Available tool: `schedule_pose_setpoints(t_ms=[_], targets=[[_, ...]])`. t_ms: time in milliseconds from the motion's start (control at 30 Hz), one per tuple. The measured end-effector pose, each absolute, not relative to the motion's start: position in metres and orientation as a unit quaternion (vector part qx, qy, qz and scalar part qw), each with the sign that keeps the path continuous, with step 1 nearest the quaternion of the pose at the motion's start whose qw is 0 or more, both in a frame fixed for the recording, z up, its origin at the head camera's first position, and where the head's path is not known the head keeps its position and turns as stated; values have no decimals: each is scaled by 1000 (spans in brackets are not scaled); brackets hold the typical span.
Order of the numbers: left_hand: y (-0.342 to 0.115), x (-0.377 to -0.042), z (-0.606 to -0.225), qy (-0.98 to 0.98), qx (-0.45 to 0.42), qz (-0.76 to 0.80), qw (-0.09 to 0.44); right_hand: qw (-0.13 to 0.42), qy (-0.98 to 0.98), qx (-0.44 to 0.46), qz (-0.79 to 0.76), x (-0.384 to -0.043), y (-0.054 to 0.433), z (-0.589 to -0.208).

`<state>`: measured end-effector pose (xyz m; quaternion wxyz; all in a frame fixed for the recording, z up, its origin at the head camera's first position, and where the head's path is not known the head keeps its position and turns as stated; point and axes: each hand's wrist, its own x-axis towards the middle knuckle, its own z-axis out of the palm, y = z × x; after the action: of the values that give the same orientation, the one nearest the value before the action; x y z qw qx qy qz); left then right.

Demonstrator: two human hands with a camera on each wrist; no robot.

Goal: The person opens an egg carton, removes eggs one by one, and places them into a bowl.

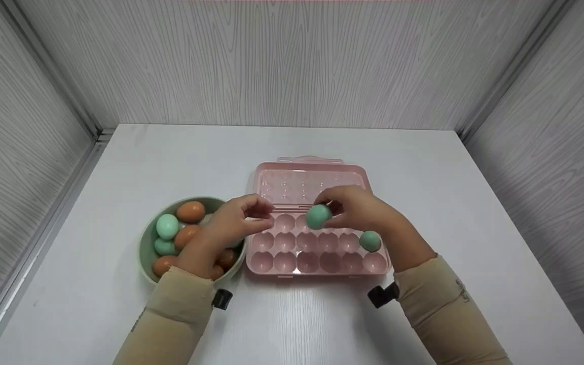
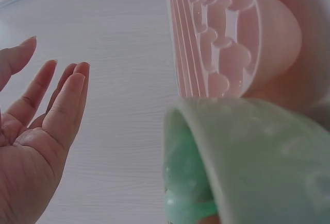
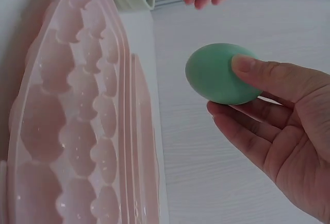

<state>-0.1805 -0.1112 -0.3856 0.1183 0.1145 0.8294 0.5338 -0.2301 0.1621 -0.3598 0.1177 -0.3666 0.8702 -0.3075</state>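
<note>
My right hand (image 1: 355, 207) pinches a green egg (image 1: 318, 217) between thumb and fingers, above the pink egg carton (image 1: 317, 268). In the right wrist view the held egg (image 3: 219, 73) is clear of the carton's cups. My left hand (image 1: 233, 220) holds nothing; its fingers are spread loosely apart in the left wrist view (image 2: 46, 110). It hovers between the carton and a pale green bowl (image 1: 147, 253) of brown and green eggs, part of which the left forearm hides. Another green egg (image 1: 370, 241) sits in a middle-row cup at the carton's right end.
The carton's lid (image 1: 312, 180) lies folded back behind the cups. White table surface (image 1: 424, 162) surrounds the carton and bowl. Wood-grained panels (image 1: 282, 66) rise at the back and on both sides.
</note>
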Motion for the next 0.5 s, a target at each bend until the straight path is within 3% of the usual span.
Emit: schedule_pose_setpoints(t_ms=[500], targets=[[-90,-183,-384,793,184,572,101,129,873,-320,-345,-221,109,-356]])
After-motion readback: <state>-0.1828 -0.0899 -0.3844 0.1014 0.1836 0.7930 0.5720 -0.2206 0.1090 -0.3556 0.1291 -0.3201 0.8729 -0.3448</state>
